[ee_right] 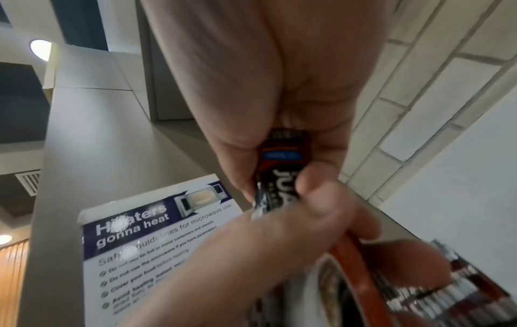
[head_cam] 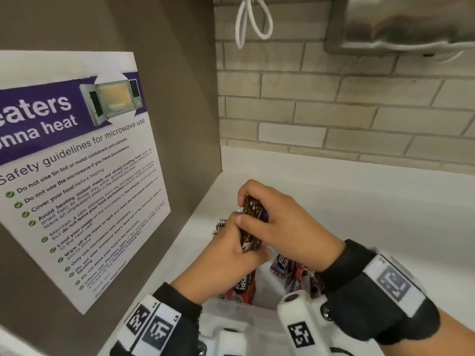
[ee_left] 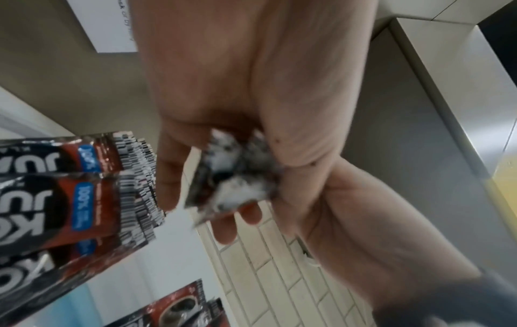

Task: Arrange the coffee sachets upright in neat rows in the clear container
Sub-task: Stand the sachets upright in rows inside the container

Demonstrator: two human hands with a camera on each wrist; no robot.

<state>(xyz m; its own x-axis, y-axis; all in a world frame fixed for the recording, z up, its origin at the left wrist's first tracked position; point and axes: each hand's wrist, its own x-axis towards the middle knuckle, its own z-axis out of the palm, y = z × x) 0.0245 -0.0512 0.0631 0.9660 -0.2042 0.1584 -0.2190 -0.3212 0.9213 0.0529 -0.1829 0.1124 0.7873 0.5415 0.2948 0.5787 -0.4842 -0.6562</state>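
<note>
A bundle of dark brown and red coffee sachets (head_cam: 255,215) is held above the clear container (head_cam: 239,307), and both hands hold it. My left hand (head_cam: 232,244) grips its lower part with fingers curled round it. My right hand (head_cam: 279,214) grips the upper part from the right. In the left wrist view the bundle's crumpled end (ee_left: 229,177) shows between the fingers. The right wrist view has a sachet (ee_right: 282,174) pinched under the thumb. More sachets (head_cam: 295,274) stand or lean inside the container, and a stack (head_cam: 221,224) shows behind my left hand.
The container sits in a corner of a white counter (head_cam: 359,227). A grey side panel with a microwave safety poster (head_cam: 77,176) stands close on the left. A brick-tile wall (head_cam: 334,111) runs behind. A white cord (head_cam: 253,19) and a steel dispenser (head_cam: 401,21) hang above.
</note>
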